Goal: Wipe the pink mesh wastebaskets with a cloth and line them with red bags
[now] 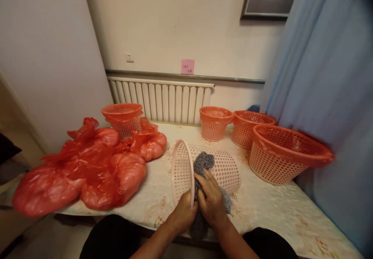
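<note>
A pale pink perforated plastic basket (229, 165) lies on its side in front of me, its mouth turned to the left. My left hand (184, 212) is closed around the near part of its rim. With my right hand (212, 198) I press a grey cloth (204, 161) against the outside of the basket, just behind the rim. The fingers of that hand are bent over the cloth, and its loose ends hang below and to the right of the hand.
Several filled, knotted red plastic bags (113, 177) are heaped on the left of the table (262, 212). Behind them stands a red-lined basket (125, 125). Three more lined baskets stand at the right, the nearest one (276, 165) beside a blue curtain (326, 95). A radiator (163, 99) is behind.
</note>
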